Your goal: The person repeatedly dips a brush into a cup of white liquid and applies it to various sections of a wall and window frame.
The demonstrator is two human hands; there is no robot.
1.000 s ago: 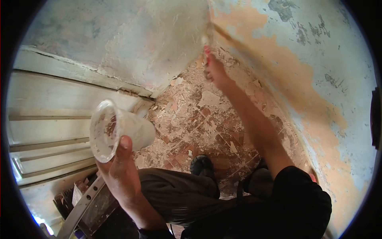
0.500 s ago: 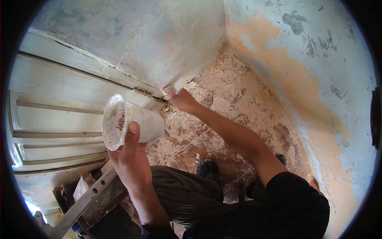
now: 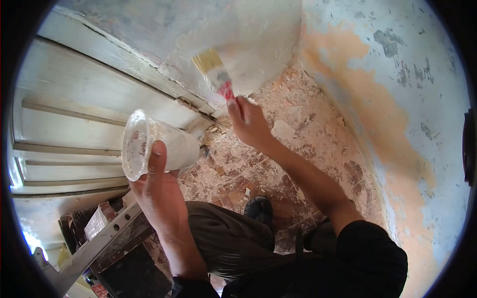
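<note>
My left hand (image 3: pixel 161 193) grips a translucent plastic tub (image 3: pixel 174 146) from below, thumb up along its side. The tub is tipped, with its mouth toward the left, and whitish smears coat the inside. My right hand (image 3: pixel 250 124) is closed around the red handle of a wide paintbrush (image 3: pixel 218 74). Its pale yellow bristles point up and left, overlapping the lower part of the patchy grey wall (image 3: pixel 238 35) in this view. The brush is slightly blurred.
A white panelled door (image 3: pixel 74 124) stands on the left. Peeling blue and orange wall (image 3: pixel 397 109) curves along the right. Flakes and debris cover the reddish floor (image 3: pixel 293 134), where my shoe (image 3: pixel 259 208) rests. A metal ladder rail (image 3: pixel 107 238) and a dark box-like piece (image 3: pixel 131 273) are at lower left.
My right hand has shifted slightly right and swung the brush up from near the wall's bottom edge, so its bristles now show. The tub has moved slightly left and up in view.
</note>
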